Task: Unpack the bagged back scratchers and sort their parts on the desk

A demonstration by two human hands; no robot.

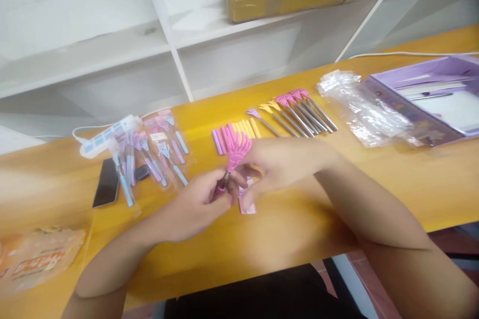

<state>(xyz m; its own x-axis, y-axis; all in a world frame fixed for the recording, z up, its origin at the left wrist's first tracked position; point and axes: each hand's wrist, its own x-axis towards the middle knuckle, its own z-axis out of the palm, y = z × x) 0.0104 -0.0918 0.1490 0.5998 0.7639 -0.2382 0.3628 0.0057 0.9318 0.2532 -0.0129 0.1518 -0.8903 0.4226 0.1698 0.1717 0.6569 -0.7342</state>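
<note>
My left hand (194, 207) is closed around the pink grip and metal shaft of a pink back scratcher (236, 152), whose claw head points up and away. My right hand (280, 162) is closed too, its fingers pinched at the scratcher's neck just under the claw. Both hands hover low over the yellow table (299, 229). A small pink card or packet (247, 204) lies on the table right under them.
Behind the hands lie a row of pink and yellow handle sleeves (235, 134), a row of metal scratchers (299, 112), clear plastic bags (359, 107) and a purple box (430, 99). At left are bagged scratchers (157, 157), a power strip (108, 134), a phone (107, 182).
</note>
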